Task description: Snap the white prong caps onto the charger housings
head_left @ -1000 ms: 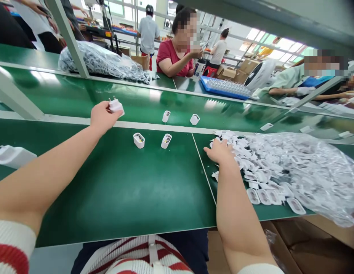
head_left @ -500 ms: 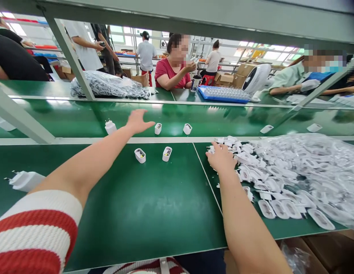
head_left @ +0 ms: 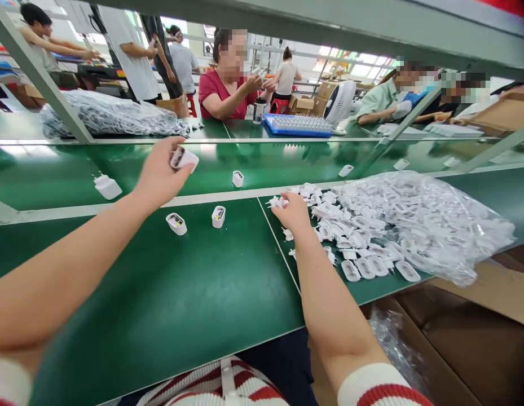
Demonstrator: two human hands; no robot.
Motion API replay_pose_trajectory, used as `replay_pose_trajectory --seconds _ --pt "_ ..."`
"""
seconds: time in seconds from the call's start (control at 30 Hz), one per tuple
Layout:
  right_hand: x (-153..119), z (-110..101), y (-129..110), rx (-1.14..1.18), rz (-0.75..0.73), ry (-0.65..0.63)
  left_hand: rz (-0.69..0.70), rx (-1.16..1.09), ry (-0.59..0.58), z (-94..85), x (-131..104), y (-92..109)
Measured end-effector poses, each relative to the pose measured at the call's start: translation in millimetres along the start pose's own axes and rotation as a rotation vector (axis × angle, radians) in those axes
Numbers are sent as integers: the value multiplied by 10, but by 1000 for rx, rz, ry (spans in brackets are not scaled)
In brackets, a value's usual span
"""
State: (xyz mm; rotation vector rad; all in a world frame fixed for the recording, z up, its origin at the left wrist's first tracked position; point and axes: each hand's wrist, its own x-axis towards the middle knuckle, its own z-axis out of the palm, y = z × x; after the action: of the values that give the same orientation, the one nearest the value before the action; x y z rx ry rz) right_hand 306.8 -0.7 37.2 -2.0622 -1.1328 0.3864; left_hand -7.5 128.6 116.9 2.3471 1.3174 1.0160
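Over the green conveyor strip, my left hand (head_left: pixel 158 172) grips a white charger housing (head_left: pixel 186 160), its open end turned to the left. My right hand (head_left: pixel 294 213) is at the left edge of a heap of white plug covers (head_left: pixel 329 211), fingers closed on a plug cover (head_left: pixel 277 202) whose pins point left. Two open charger housings stand on the bench between my arms, one on the left (head_left: pixel 176 224) and one on the right (head_left: pixel 218 216), with circuit parts showing inside. Another housing (head_left: pixel 238 179) is on the conveyor strip.
A finished-looking plug charger (head_left: pixel 106 186) lies on the strip at left. A clear plastic bag of plug covers (head_left: pixel 426 214) covers the bench's right side. Metal frame posts (head_left: pixel 50 84) cross the view. Opposite, a person in red (head_left: pixel 223 93) works behind a blue tray (head_left: pixel 298 125) and white fan (head_left: pixel 340 102).
My left hand has picked up a housing from the strip. My right fingers have closed on a plug cover at the heap's edge. The view has shifted to the right.
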Motion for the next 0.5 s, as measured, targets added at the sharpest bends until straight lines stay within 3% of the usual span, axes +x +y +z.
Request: replay_pose_trajectory --seconds 0.07,0.13,0.23,0.3,0.37,0.5 --pt "-3 -14 -37 150 -14 -62 85 -190 -1 -201 -481 194" --pt "-42 -39 -102 285 -36 -148 29 -249 -108 -290 -999 347" --pt "-175 -82 -241 559 -69 -339 -33 -306 -309 -187 -1604 407" --pt "-294 -85 -343 788 -56 -513 -96 -343 -367 -23 -1811 329" --pt "-416 -46 -434 914 -34 -660 -153 -373 -353 142 -1891 209" --pt "-636 123 -560 800 -89 -796 -191 -428 -356 329 -1908 37"
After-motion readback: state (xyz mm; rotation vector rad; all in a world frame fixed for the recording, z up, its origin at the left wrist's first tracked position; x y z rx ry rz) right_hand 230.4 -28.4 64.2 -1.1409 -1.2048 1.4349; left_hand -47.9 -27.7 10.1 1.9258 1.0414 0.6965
